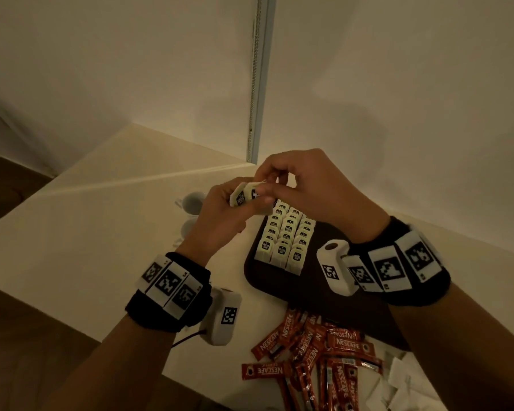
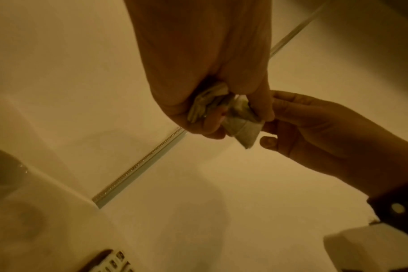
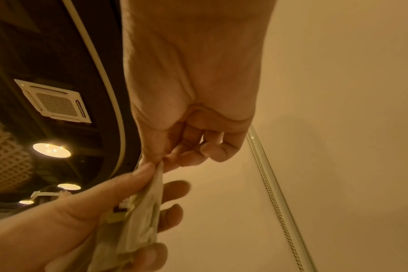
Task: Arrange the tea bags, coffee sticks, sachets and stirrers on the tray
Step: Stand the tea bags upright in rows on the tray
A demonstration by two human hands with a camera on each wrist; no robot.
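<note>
Both hands meet above the far end of the dark tray [image 1: 267,283]. My left hand [image 1: 224,213] grips a small stack of pale tea bags [image 1: 245,194] with black labels. My right hand [image 1: 279,186] pinches the top edge of that stack with thumb and forefinger. In the left wrist view the tea bags [image 2: 242,128] stick out of my left hand [image 2: 205,117], and the right hand [image 2: 280,117] touches them from the right. Seen from the right wrist, the right hand [image 3: 160,159] nips the tea bags [image 3: 140,217]. Three rows of tea bags [image 1: 285,237] stand on the tray.
A loose pile of red coffee sticks [image 1: 312,348] lies on the table in front of the tray. White sachets [image 1: 404,379] lie at the near right. Two white cups [image 1: 192,203] stand left of the tray, behind my left hand. A wall with a hanging bead chain [image 1: 253,84] closes the back.
</note>
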